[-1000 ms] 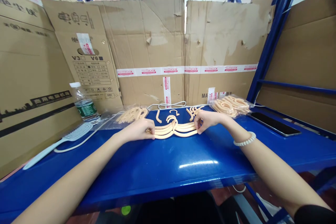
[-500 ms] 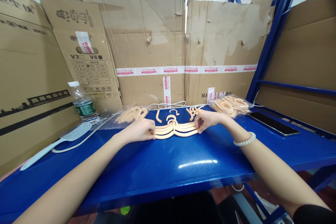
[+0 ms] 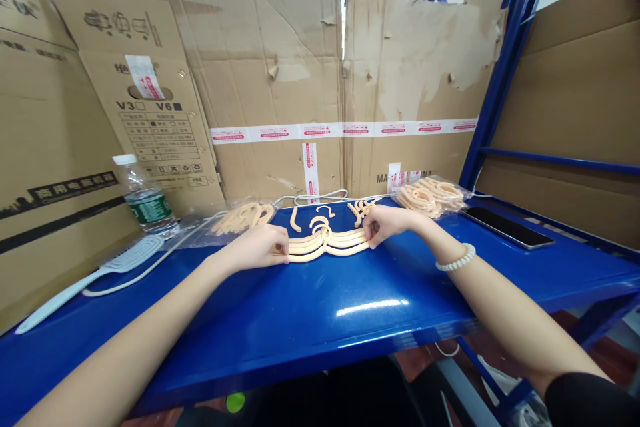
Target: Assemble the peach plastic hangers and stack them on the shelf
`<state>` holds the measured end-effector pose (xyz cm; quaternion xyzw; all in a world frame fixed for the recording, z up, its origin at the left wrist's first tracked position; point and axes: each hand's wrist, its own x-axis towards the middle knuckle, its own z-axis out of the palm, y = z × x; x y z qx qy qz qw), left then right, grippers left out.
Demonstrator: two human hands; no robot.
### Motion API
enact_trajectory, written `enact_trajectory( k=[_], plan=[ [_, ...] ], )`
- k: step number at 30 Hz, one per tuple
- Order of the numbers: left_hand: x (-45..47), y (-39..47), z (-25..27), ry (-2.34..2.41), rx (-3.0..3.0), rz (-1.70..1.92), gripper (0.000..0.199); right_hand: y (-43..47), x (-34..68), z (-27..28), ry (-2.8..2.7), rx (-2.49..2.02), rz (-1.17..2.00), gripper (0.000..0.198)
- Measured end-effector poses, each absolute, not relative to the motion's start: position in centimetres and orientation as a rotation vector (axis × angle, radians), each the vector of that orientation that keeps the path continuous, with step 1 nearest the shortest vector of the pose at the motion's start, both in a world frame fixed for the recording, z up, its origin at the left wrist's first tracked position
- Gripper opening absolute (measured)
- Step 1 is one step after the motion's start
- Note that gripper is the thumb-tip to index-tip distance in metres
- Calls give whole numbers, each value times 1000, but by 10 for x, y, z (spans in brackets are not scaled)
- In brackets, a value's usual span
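Several cream-coloured hangers (image 3: 309,255) lie stacked on the blue table (image 3: 280,320), their hooks bunched at the middle and facing away from me. My left hand (image 3: 260,245) is closed round the left ends of the stack. On the other side, my right hand (image 3: 383,224) pinches the right ends. The fingers hide the outer tips of the hangers. Just behind the stack lie a loose hook (image 3: 326,209), a short curved arm piece (image 3: 295,220) and a small group of similar pieces (image 3: 364,208), partly behind my right hand.
Clear bags of cream parts lie at the back left (image 3: 243,217) and back right (image 3: 430,195). A phone (image 3: 507,227) is at the right. A water bottle (image 3: 147,203), a pale hairbrush (image 3: 133,255) and a white cable (image 3: 145,278) occupy the left. Cardboard panels (image 3: 270,93) wall the back.
The whole scene has shifted slightly left in view as the camera turned. Both hands keep their hold on the hanger stack, which looks the same.
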<state>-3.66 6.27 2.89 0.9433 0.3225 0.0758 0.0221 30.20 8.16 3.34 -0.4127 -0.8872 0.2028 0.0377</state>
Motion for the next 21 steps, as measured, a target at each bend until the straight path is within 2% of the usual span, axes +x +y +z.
enact_trajectory(
  k=[15, 21],
  plan=[
    [-37, 65, 29, 952, 2955, 233, 16, 80, 300, 36, -2698, -1406, 581, 24],
    [-39, 69, 27, 921, 2937, 248, 24, 81, 299, 38, -2722, -1417, 520, 24]
  ],
)
